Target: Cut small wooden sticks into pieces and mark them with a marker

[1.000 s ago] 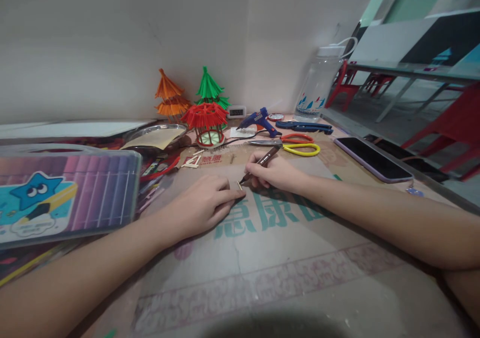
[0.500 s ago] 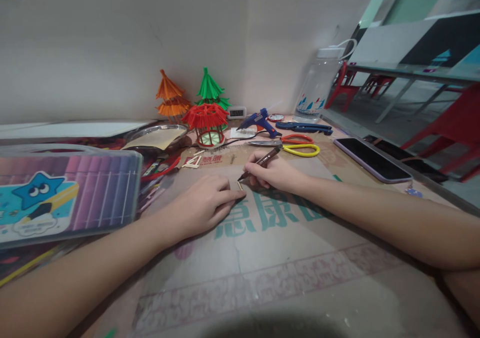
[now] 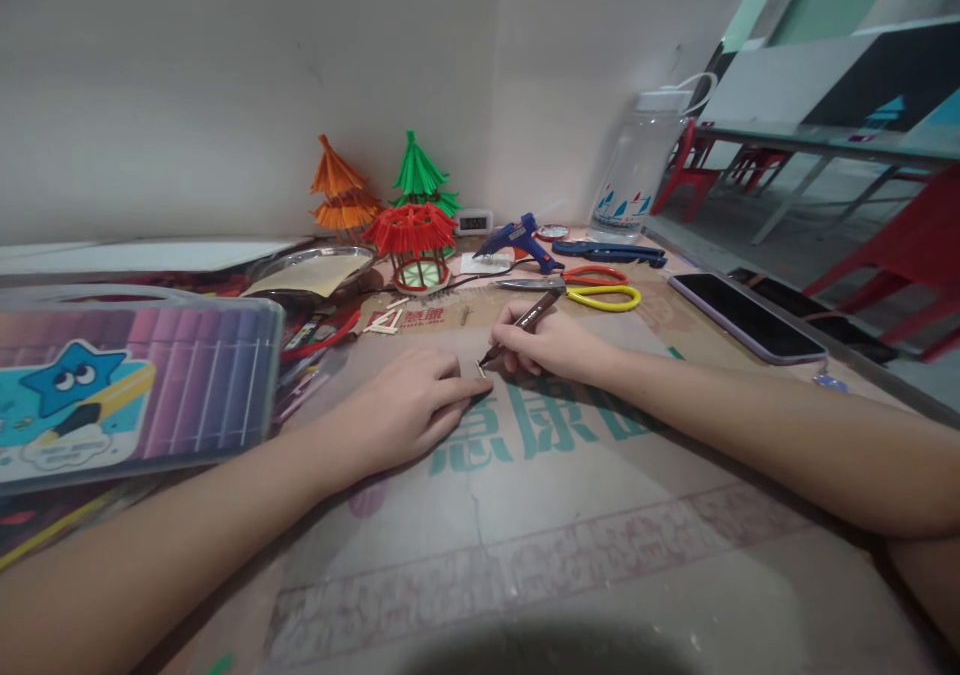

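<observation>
My right hand (image 3: 536, 340) is closed around a dark brown marker (image 3: 538, 311), its tip slanting down to the left. That tip touches or nearly touches a tiny pale stick (image 3: 481, 368) on the cardboard-covered table. From the left, my left hand (image 3: 416, 400) lies low with its index finger stretched out, the fingertip pressing on the near end of this stick and its other fingers curled under. Several more pale sticks (image 3: 386, 322) lie loose beyond my left hand.
Behind stand orange (image 3: 341, 190), green (image 3: 420, 175) and red (image 3: 412, 240) paper pavilions. A glue gun (image 3: 521, 240), scissors (image 3: 592, 290), blue-handled tool (image 3: 607, 253) and water bottle (image 3: 630, 170) are back right. A phone (image 3: 742, 315) lies right, a marker case (image 3: 202, 385) left.
The marker and my right hand have shifted very slightly, and less of the small stick's pale surface shows at the tip. My left hand stays in place.
</observation>
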{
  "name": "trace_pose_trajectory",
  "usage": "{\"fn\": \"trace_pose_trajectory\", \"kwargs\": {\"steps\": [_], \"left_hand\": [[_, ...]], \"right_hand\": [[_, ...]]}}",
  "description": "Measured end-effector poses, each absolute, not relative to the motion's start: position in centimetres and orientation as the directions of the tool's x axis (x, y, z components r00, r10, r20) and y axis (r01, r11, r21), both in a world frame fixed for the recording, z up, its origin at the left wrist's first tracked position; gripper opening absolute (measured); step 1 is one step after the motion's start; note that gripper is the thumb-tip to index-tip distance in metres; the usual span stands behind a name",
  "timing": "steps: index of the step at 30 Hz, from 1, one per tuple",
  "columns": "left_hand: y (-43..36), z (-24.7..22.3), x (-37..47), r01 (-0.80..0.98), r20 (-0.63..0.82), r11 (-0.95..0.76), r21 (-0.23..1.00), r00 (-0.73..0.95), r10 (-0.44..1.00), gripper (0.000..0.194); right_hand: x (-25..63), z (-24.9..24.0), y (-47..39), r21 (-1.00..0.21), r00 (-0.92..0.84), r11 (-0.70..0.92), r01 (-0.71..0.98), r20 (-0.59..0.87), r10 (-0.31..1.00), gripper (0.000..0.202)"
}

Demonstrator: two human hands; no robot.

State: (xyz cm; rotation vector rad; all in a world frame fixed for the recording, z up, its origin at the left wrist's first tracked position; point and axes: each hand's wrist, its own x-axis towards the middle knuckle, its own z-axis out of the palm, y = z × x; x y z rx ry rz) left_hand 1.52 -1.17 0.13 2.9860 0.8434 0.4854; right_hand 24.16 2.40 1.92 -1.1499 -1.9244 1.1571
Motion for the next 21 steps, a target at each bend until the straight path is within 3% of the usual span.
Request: {"fn": "trace_pose_trajectory", "kwargs": {"steps": [10, 14, 21], "left_hand": [[-1.29, 0.17, 1.56, 0.499, 0.294, -0.861, 0.095, 0.812, 0.503, 0.033], [-1.23, 0.10, 1.67, 0.592, 0.348, -0.796, 0.123, 0.726, 0.594, 0.030], [-0.79, 0.24, 1.80, 0.623, 0.282, -0.765, 0.163, 0.714, 0.641, 0.033]], "right_hand": [[24.20, 2.35, 2.14, -0.908, -0.437, 0.189, 0.373, 0.008, 0.899, 0.017], [24.21, 2.30, 2.17, -0.909, -0.432, 0.189, 0.373, 0.011, 0.902, 0.016], [24.14, 2.03, 2.33, -0.907, -0.436, 0.201, 0.371, 0.021, 0.900, 0.016]]}}
